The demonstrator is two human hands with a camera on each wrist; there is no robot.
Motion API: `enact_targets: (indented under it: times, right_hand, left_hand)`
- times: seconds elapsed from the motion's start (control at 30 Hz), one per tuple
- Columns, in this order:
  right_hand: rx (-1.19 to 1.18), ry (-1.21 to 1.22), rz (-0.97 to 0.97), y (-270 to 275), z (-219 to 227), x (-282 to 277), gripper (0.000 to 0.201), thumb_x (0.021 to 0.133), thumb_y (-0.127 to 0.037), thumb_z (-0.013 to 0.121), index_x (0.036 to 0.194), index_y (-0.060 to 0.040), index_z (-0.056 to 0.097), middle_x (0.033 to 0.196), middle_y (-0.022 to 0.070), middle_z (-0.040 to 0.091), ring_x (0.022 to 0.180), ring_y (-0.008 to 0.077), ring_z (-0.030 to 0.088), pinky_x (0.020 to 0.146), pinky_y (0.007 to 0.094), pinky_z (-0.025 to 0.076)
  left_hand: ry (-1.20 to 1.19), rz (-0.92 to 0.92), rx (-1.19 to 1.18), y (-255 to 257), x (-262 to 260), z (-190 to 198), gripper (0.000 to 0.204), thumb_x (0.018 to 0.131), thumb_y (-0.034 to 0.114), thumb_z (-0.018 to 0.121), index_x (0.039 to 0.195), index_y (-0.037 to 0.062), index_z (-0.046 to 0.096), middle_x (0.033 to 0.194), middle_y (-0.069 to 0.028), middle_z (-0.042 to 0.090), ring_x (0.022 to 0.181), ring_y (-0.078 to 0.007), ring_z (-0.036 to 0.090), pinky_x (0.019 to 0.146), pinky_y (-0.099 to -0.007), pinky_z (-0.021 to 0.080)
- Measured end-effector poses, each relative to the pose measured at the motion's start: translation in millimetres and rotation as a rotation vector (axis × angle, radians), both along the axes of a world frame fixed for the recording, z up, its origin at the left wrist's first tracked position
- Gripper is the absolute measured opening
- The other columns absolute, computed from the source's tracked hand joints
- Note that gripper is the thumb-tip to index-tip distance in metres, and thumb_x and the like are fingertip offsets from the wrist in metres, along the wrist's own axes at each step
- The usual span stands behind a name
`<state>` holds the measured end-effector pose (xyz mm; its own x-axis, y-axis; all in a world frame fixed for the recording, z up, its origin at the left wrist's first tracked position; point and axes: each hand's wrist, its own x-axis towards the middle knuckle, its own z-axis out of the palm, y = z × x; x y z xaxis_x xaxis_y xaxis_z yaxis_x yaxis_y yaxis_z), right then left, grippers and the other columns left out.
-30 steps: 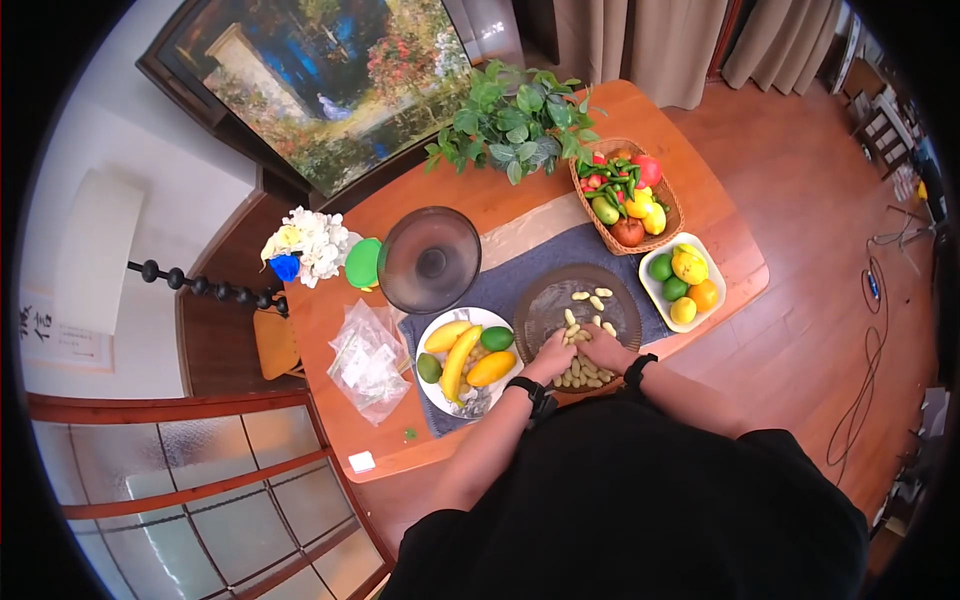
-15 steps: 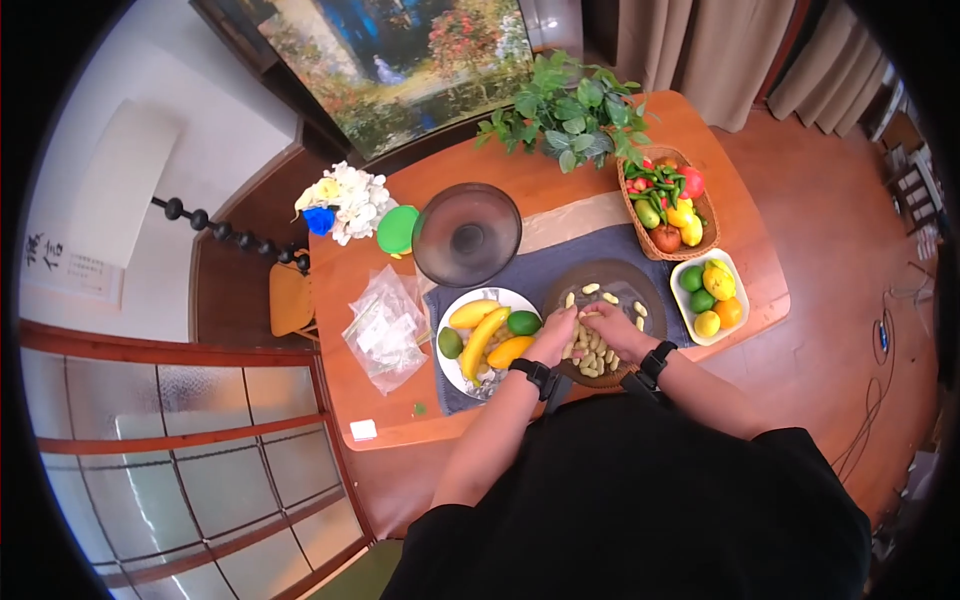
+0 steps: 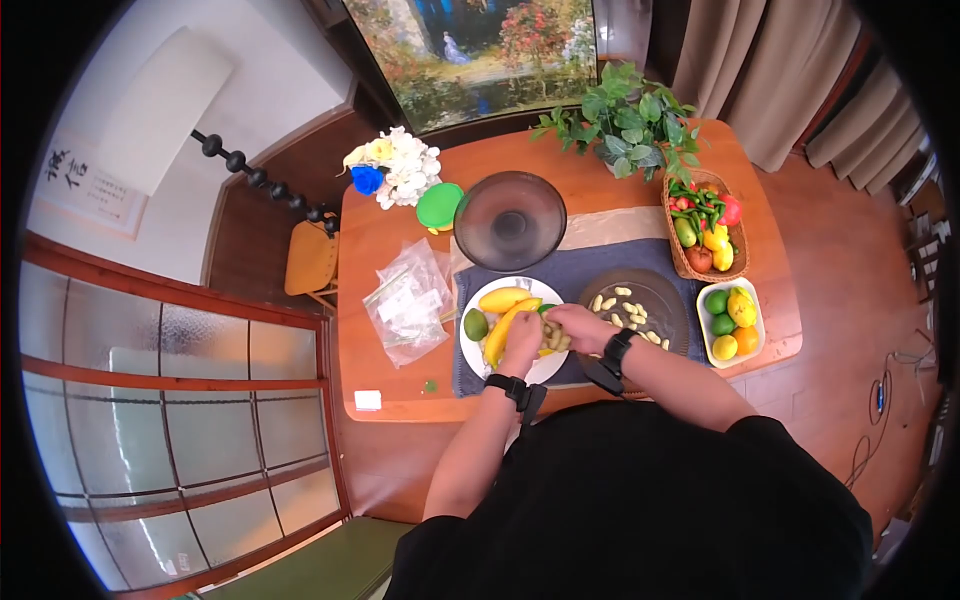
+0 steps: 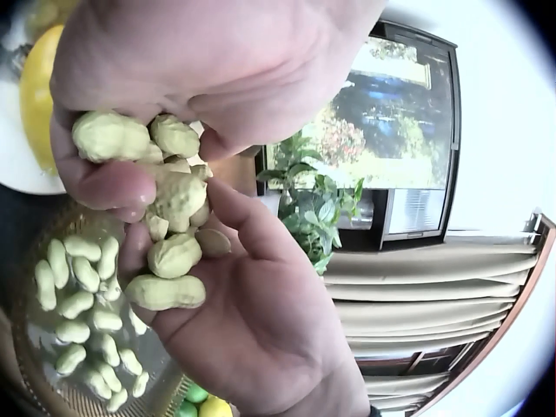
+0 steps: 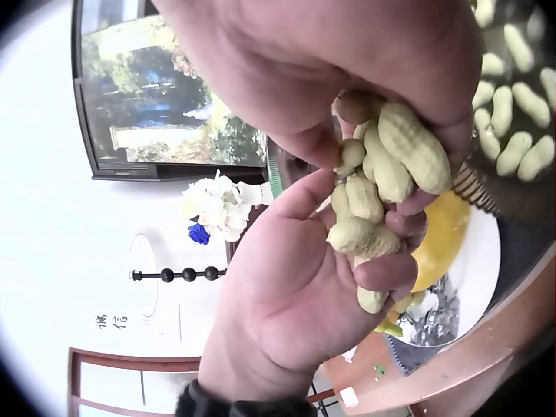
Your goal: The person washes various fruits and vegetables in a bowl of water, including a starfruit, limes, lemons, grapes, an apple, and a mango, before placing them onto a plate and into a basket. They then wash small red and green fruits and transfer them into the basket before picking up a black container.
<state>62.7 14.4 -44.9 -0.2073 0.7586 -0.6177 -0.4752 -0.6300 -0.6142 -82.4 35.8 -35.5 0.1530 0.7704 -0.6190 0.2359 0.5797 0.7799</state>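
Note:
My left hand (image 3: 522,342) and right hand (image 3: 582,328) are brought together over the white plate (image 3: 474,354), near its right side. Between them they hold a bunch of peanuts (image 4: 176,195), with fingers curled round the shells in both wrist views. Several peanuts (image 5: 408,149) bulge out between the fingers. On the plate lie a banana (image 3: 503,335), a yellow mango (image 3: 503,299) and a green fruit (image 3: 476,324); the hands cover part of it. More peanuts (image 3: 622,308) are scattered on the dark round tray (image 3: 672,300) to the right.
Right of the tray stand a cream dish (image 3: 757,338) of citrus and a wicker basket (image 3: 740,262) of vegetables and fruit. Behind are a dark glass plate (image 3: 510,220), a leafy plant (image 3: 635,125) and a green-lidded container (image 3: 440,205). Plastic bags (image 3: 408,305) lie at left.
Both hands have gathered peanuts from the dark tray and carried them left to above the white plate. Fewer peanuts lie on the tray. The head view has shifted too.

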Motion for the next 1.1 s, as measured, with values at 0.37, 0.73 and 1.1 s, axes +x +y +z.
enact_targets:
  times: [0.37, 0.73, 1.1]
  right_hand:
    - [-0.164, -0.032, -0.080, 14.6, 10.7, -31.2, 0.020, 0.096, -0.019, 0.045, 0.111, -0.0105, 0.056, 0.098, 0.0069, 0.059, 0.088, 0.0186, 0.059, 0.077, 0.0449, 0.052]
    - [-0.132, -0.076, -0.065, -2.4, 30.2, -8.5, 0.019, 0.093, -0.022, 0.056, 0.108, -0.0100, 0.057, 0.094, 0.0044, 0.055, 0.078, 0.0151, 0.053, 0.081, 0.0355, 0.050]
    - [0.044, -0.124, -0.259, -51.3, 68.4, 111.0, 0.020, 0.099, -0.018, 0.052, 0.113, -0.0084, 0.062, 0.098, 0.0027, 0.065, 0.087, 0.0123, 0.062, 0.077, 0.0259, 0.050]
  left_hand:
    - [0.446, -0.219, 0.693, -9.5, -8.8, 0.9, 0.036, 0.095, 0.020, 0.044, 0.102, -0.0074, 0.066, 0.101, -0.0317, 0.066, 0.099, -0.0483, 0.061, 0.090, -0.0520, 0.047]
    - [0.198, 0.321, 0.823, -47.4, -77.2, 9.8, 0.019, 0.095, 0.012, 0.050, 0.098, -0.0029, 0.060, 0.080, -0.0105, 0.062, 0.068, -0.0210, 0.060, 0.063, -0.0326, 0.050]
    - [-0.191, 0.403, -0.300, -107.4, -140.5, -43.5, 0.030, 0.099, 0.022, 0.049, 0.118, -0.0014, 0.047, 0.095, -0.0171, 0.061, 0.087, -0.0310, 0.068, 0.077, -0.0398, 0.057]
